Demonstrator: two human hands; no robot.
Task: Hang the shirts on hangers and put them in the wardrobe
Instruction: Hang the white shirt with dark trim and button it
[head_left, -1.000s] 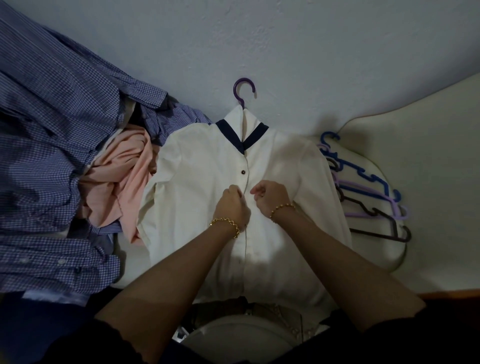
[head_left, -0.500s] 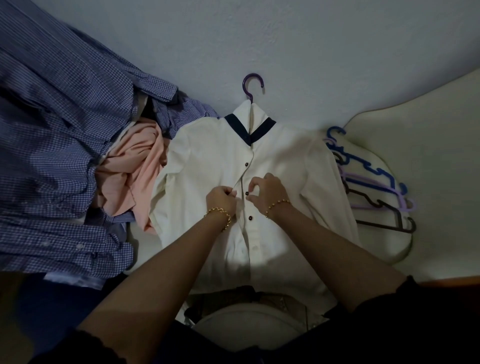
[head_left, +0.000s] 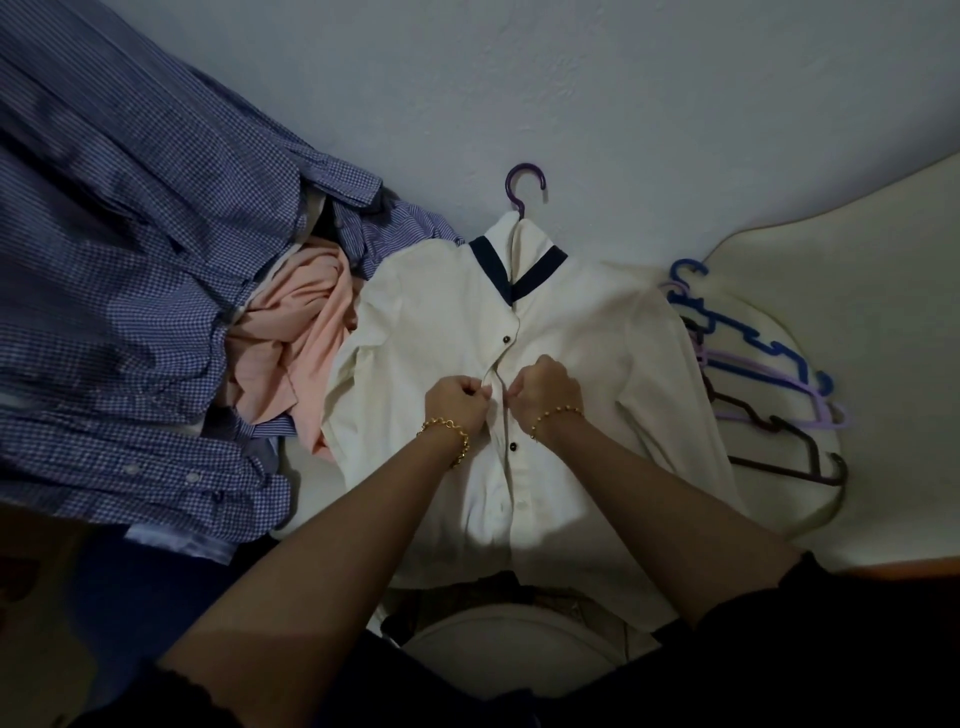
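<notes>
— Cream shirt (head_left: 441, 322), navy collar trim, small dark buttons. Where does it lie?
— Flat on the grey surface (head_left: 675, 130), on a purple hanger (head_left: 524, 187). The left hand (head_left: 457, 400) and right hand (head_left: 548, 387), fingers curled, each pinch its front edge mid-chest.

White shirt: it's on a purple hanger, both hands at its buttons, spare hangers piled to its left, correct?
No. In the head view the spare hangers lie to the right of the white shirt, not the left. It is on the purple hanger, with left hand and right hand at its buttons.
</notes>
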